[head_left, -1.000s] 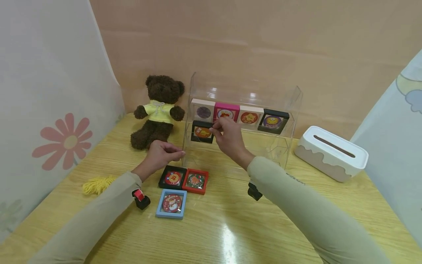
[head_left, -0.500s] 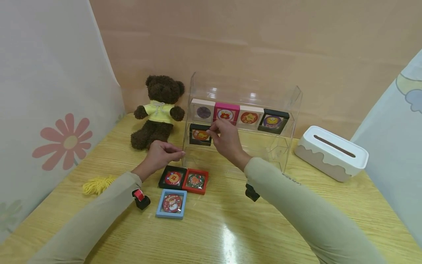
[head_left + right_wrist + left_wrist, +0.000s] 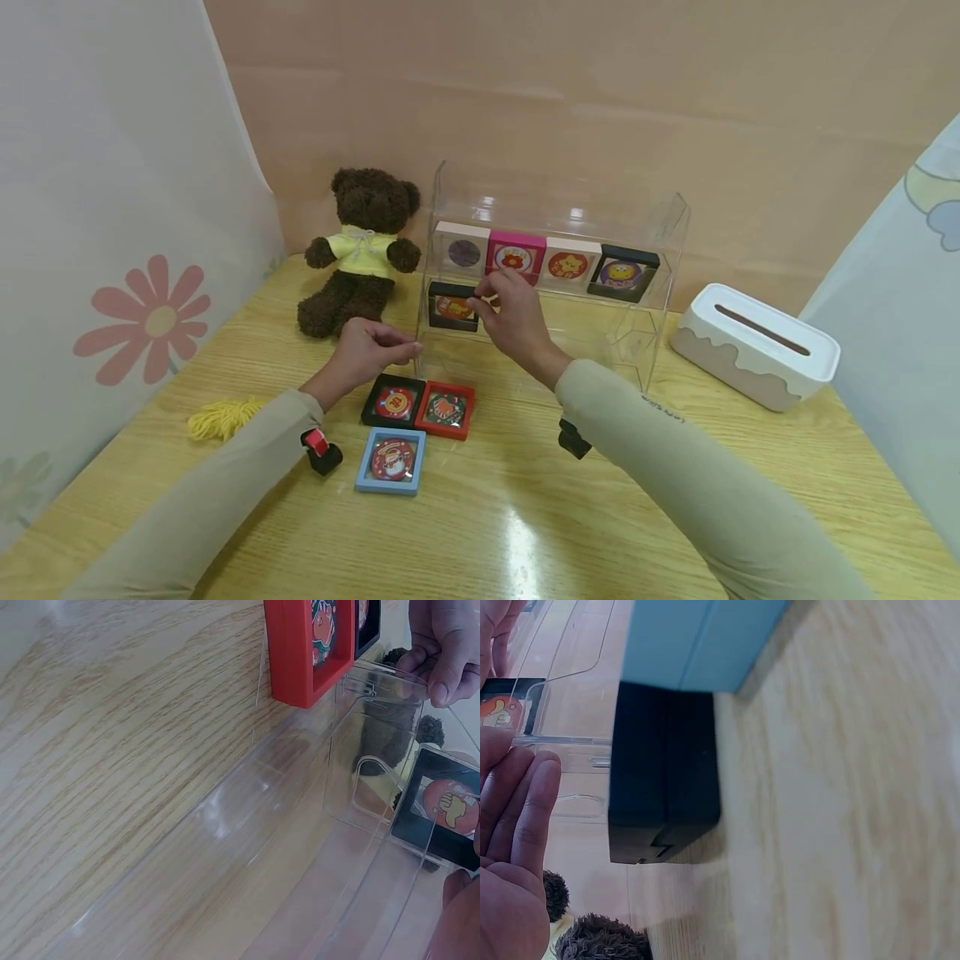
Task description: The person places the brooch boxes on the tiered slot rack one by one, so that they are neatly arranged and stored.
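In the head view my right hand (image 3: 517, 321) pinches the right edge of a black square badge frame (image 3: 452, 308) with an orange round badge, at the left end of the lower tier of a clear acrylic display stand (image 3: 525, 187). My left hand (image 3: 367, 354) pinches the stand's lower left side edge between thumb and fingers; the right wrist view also shows that thumb (image 3: 442, 686) on the panel edge. Along the upper tier stand a white frame (image 3: 462, 250), a pink frame (image 3: 516, 250), another white frame (image 3: 572, 262) and a black frame (image 3: 624, 273).
Before the stand lie another black frame (image 3: 392, 402), a red frame (image 3: 446, 410) and a light blue frame (image 3: 391, 460). A brown teddy bear (image 3: 363, 250) sits left of it, yellow yarn (image 3: 221, 419) lies nearer, and a tissue box (image 3: 757, 343) stands right.
My right hand has brought the black frame slightly left and down toward the stand's left end, mostly in the first half second. My left hand has stayed on the stand's side.
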A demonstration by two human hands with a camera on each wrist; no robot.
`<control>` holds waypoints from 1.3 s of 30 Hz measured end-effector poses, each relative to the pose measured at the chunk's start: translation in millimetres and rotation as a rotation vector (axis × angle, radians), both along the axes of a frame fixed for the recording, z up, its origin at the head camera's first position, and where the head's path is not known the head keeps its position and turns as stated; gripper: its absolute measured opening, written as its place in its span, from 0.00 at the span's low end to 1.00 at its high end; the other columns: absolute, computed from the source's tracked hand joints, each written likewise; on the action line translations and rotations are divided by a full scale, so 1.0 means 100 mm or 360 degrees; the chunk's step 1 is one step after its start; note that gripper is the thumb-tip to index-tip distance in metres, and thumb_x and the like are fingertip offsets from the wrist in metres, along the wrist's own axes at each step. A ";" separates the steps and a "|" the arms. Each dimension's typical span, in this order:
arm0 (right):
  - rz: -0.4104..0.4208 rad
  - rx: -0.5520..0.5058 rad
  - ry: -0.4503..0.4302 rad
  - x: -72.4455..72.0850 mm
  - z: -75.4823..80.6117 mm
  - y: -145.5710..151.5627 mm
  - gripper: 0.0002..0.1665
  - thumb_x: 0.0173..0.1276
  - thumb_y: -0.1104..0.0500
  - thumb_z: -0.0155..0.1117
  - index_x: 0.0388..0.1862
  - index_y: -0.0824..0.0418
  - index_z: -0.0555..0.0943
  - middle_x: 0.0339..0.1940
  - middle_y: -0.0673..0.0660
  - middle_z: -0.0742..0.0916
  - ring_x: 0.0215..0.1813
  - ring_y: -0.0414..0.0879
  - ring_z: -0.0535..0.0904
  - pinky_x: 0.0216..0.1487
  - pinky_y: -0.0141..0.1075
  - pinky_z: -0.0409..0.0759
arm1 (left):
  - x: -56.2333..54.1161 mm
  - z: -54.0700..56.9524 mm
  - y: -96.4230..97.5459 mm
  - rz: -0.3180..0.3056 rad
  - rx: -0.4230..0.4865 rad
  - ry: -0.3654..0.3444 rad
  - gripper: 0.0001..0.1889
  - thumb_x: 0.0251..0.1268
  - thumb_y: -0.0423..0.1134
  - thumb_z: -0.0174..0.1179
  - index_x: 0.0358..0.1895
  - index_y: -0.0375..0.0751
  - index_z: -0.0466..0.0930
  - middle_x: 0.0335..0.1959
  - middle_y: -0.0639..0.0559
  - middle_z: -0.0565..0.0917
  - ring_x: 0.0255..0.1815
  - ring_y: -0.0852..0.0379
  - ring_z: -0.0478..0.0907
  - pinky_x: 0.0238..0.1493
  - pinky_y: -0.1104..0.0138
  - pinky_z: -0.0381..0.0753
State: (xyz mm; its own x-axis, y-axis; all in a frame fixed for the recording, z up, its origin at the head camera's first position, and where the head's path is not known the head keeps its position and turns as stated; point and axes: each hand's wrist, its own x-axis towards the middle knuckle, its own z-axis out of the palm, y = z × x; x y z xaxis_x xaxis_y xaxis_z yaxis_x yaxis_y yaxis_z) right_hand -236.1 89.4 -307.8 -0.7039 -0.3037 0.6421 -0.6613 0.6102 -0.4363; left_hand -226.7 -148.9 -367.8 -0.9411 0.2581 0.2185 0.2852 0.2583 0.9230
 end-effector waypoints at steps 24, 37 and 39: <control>0.0145 0.0084 0.0028 0.34 0.02 0.16 0.14 0.60 0.58 0.72 0.33 0.67 0.79 0.32 0.60 0.79 0.32 0.51 0.78 0.33 0.40 0.80 | 0.00 -0.01 0.00 0.0010 0.0012 -0.0002 0.12 0.56 0.40 0.70 0.35 0.32 0.87 0.29 0.45 0.86 0.30 0.51 0.84 0.32 0.60 0.83; 0.0275 0.0102 -0.0237 0.72 -0.40 0.18 0.12 0.59 0.60 0.72 0.35 0.65 0.79 0.31 0.55 0.80 0.33 0.47 0.76 0.31 0.39 0.81 | -0.01 -0.01 -0.02 -0.0008 -0.0013 0.0014 0.11 0.56 0.40 0.70 0.34 0.33 0.88 0.28 0.45 0.86 0.29 0.50 0.84 0.32 0.59 0.83; 0.0259 0.0132 -0.0332 0.79 -0.47 0.19 0.12 0.60 0.59 0.72 0.38 0.65 0.80 0.33 0.56 0.81 0.35 0.48 0.76 0.32 0.38 0.80 | -0.01 -0.01 -0.02 -0.0012 -0.0018 0.0017 0.11 0.56 0.39 0.70 0.34 0.33 0.88 0.28 0.45 0.86 0.29 0.50 0.84 0.32 0.59 0.83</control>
State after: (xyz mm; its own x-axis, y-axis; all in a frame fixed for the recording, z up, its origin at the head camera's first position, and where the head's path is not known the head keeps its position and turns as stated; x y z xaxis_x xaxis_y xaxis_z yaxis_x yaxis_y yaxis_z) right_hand -157.5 108.0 -355.0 -0.7558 -0.4692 0.4567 -0.6548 0.5425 -0.5263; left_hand -228.0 -150.7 -368.4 -0.9368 0.2675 0.2254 0.2967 0.2665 0.9170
